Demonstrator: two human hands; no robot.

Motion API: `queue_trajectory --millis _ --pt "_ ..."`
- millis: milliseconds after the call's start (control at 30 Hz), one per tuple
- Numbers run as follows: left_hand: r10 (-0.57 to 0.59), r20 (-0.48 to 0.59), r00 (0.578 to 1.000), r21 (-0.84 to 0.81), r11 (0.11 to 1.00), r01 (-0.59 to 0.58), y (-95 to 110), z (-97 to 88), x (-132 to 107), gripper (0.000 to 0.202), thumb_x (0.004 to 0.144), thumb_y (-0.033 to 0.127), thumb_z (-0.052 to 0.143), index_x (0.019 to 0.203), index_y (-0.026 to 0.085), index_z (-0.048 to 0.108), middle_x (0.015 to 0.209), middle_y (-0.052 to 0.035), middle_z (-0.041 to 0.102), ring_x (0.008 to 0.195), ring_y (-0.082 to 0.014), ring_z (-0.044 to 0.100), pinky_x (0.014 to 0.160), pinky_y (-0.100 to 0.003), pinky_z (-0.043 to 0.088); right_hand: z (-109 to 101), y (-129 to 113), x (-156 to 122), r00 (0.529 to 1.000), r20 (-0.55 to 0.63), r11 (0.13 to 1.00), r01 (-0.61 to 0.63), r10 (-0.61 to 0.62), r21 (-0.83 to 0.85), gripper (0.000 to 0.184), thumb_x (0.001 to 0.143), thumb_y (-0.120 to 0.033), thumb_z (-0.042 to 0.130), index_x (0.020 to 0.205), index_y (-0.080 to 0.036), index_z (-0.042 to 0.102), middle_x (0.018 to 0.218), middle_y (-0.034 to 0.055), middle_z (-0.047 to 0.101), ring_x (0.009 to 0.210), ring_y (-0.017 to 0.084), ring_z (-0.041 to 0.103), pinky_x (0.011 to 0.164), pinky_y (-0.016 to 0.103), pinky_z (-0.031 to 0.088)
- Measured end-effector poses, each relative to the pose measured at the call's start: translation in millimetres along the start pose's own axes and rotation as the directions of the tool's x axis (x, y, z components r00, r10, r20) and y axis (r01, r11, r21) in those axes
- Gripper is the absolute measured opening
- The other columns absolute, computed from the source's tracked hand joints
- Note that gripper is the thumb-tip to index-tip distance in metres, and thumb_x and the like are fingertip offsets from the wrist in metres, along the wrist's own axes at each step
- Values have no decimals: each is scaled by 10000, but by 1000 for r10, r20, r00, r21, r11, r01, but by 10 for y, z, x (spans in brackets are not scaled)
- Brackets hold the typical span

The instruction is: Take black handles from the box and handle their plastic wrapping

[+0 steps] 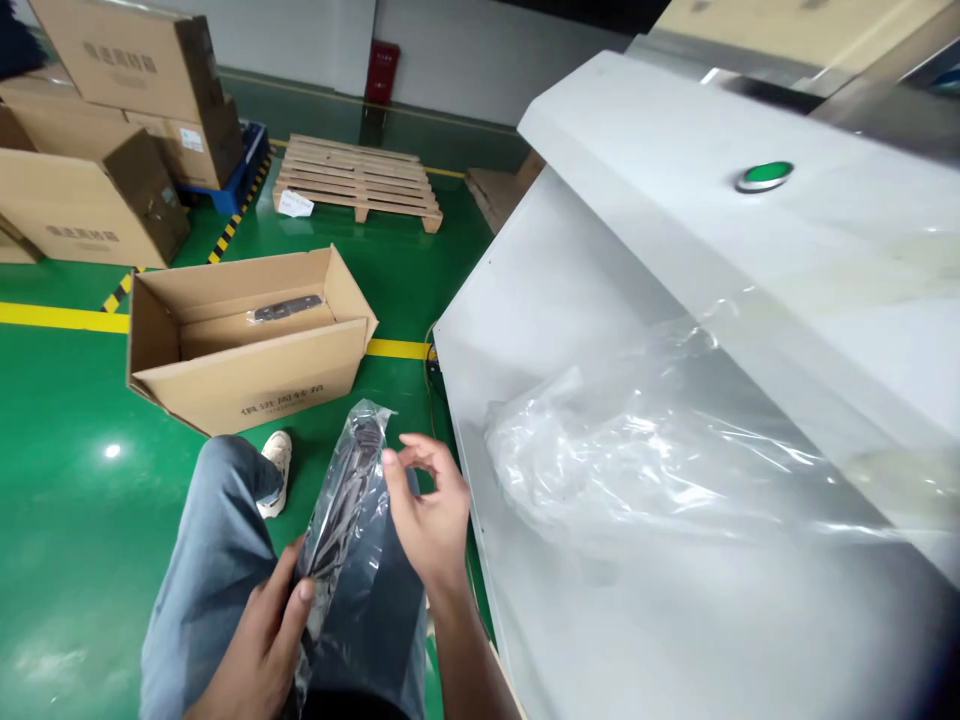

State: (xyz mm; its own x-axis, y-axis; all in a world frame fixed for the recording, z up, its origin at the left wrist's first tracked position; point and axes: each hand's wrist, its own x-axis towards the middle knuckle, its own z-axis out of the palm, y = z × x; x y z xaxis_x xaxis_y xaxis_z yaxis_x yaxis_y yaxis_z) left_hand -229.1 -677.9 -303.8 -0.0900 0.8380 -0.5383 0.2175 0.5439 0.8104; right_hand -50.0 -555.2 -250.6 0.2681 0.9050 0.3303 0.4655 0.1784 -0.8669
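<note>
A long dark part in a clear plastic bag lies tilted over my lap. My left hand is closed around its lower portion, with the thumb on top of the plastic. Beside the bag's upper right edge is my right hand, its fingers curved and apart. The right thumb tip is at the plastic edge; whether it touches cannot be made out. What exactly the dark part is stays unclear through the shiny film.
An open cardboard box stands on the green floor, one bagged dark part inside. Clear plastic bags lie on the white work surface at right, near a green button. Farther off are a wooden pallet and stacked cartons.
</note>
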Motion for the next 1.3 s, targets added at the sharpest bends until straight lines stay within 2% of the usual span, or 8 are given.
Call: queue_trajectory --millis 233,467,567,700,867,1067,1167,1300 --pt "38 -4 999 1 999 -38 -43 -11 -35 637 996 576 480 1490 181 565 1560 -123 566 1518 -328 446 1304 -463 299 8 36 34 999 -38 997 -9 6 -76 156 940 -329 641 837 -218 680 786 28 715 731 175 673 719 297 557" --pt "-140 -62 988 -334 936 112 -70 -43 -46 683 922 730 596 1357 209 674 1566 -95 564 1568 -328 366 1362 -468 148 35 194 6 905 9 827 -394 426 400 193 883 -400 656 822 -220 621 733 -20 668 750 168 699 827 318 557" --pt "-249 43 968 -456 857 241 -14 -107 11 697 848 745 693 1267 190 734 1443 -120 667 1522 -366 435 1329 -510 263 55 255 19 862 41 712 -442 505 545 188 829 -387 691 788 -226 601 722 -49 628 740 145 674 868 320 543" --pt "-338 231 912 -569 713 409 67 -181 47 749 783 742 761 1249 156 743 1154 -143 789 1260 -388 674 1122 -525 535 77 272 31 849 72 648 -451 523 613 206 783 -364 746 747 -223 599 704 -68 574 700 118 615 904 346 568" --pt "-338 413 845 -600 597 532 107 -214 44 764 743 739 810 1164 104 749 923 -162 799 940 -374 775 852 -462 639 132 256 48 843 129 548 -448 522 707 309 743 -386 837 685 -219 584 675 -74 513 652 101 528 933 409 619" --pt "-157 511 845 -506 741 443 93 -327 115 766 832 816 664 1008 78 774 839 -175 781 602 -262 704 579 -359 575 82 273 103 815 235 520 -530 529 669 558 728 -725 820 968 -228 734 840 -5 676 733 157 669 793 379 637" --pt "-113 524 844 -482 778 403 6 -379 193 677 882 739 670 1085 102 776 1032 -188 792 760 -284 748 695 -370 599 41 181 116 814 299 586 -570 498 576 499 724 -649 877 922 -215 731 738 -36 623 645 123 625 662 289 595" --pt "25 479 877 -529 806 266 -50 -358 334 605 890 586 746 1332 173 714 1337 -149 716 1274 -350 646 1130 -443 482 45 -33 46 829 322 570 -551 457 610 428 783 -609 855 864 -239 657 625 -83 511 522 99 530 466 230 481"
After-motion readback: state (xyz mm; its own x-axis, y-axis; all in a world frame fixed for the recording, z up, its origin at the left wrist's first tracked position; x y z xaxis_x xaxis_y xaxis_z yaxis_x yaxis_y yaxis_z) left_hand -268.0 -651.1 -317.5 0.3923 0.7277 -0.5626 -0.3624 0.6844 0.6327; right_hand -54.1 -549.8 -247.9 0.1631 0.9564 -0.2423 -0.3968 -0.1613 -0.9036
